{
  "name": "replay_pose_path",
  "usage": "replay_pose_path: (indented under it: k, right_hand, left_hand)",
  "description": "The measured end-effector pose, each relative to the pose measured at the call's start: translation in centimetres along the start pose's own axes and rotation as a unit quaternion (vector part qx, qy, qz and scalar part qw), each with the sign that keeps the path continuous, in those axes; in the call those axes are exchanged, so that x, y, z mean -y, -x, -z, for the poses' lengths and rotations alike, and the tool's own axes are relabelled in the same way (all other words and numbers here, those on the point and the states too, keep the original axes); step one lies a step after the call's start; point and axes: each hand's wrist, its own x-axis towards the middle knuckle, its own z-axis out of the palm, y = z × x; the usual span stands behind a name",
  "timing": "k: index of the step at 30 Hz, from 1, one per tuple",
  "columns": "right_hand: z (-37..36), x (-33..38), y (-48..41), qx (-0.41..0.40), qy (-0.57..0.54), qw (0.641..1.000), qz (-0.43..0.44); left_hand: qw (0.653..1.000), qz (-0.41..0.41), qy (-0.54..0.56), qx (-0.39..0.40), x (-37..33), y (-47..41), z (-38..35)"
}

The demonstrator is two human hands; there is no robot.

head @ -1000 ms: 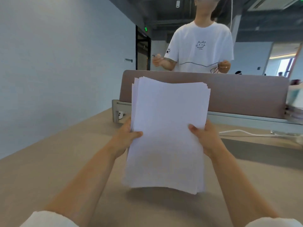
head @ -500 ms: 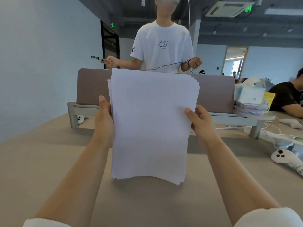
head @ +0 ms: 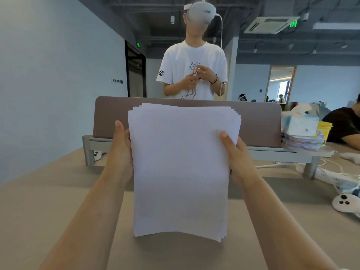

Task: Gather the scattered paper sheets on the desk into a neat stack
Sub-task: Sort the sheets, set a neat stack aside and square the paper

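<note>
Left grip and right grip are both grasping the stack of paper, one on each long side, holding it upright in front of the camera. On the left, the thumb is pointing up alongside the edge of the sheets while the other fingers are hiding behind them. On the right, the thumb is lying across the front sheet near its edge, with the rest of the fingers again out of sight behind.

The stack is standing on its short side over the middle of the tan bench, its lower edge curling slightly forward and casting a shadow right beneath it; whether that edge is touching the surface cannot be told. At the top, the sheets are fanning out a little, showing stepped corners on both sides.

Behind the paper, a brown divider panel is running across the bench. Beyond it, a person in a white T-shirt is standing, wearing a headset and bringing both hands together at the chest. To the right, a tissue box is sitting on a pile beside a yellow cup, and a white controller is lying on the bench near the right edge of the view. A seated person in a dark shirt is showing at the far right.
</note>
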Motion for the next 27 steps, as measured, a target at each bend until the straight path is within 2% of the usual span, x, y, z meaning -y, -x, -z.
replay_pose_path:
  k: [4,7,12,17,21,24,27]
  right_hand:
    - [-0.7,2.8,-1.0,-0.094,0.076,0.992,0.033]
    - [-1.1,4.2,-1.9,-0.155,0.113,0.981,0.010]
    - [-1.6,4.8,-1.8,-0.164,0.122,0.979,-0.009]
    - [-1.4,6.2,-1.6,-0.164,0.153,0.974,-0.022]
    - [-1.5,6.8,-1.5,-0.166,0.179,0.970,0.001]
    - [-2.3,7.5,-1.3,-0.164,0.159,0.973,0.017]
    - [-2.2,7.2,-1.4,-0.172,0.130,0.976,0.002]
  left_hand:
    - [0.997,-0.016,-0.027,-0.070,-2.9,-0.5,-1.2]
    - [0.987,-0.030,-0.051,-0.152,-4.1,-0.7,-2.0]
    - [0.992,-0.011,-0.089,-0.085,-5.0,0.2,-3.4]
    - [0.982,-0.047,-0.151,-0.107,-6.2,0.0,-3.6]
    - [0.964,-0.086,-0.208,-0.138,-5.7,-0.5,-3.8]
    - [0.957,-0.105,-0.224,-0.151,-5.5,-0.5,-4.2]
    - [0.962,-0.084,-0.219,-0.143,-5.8,-0.5,-4.4]
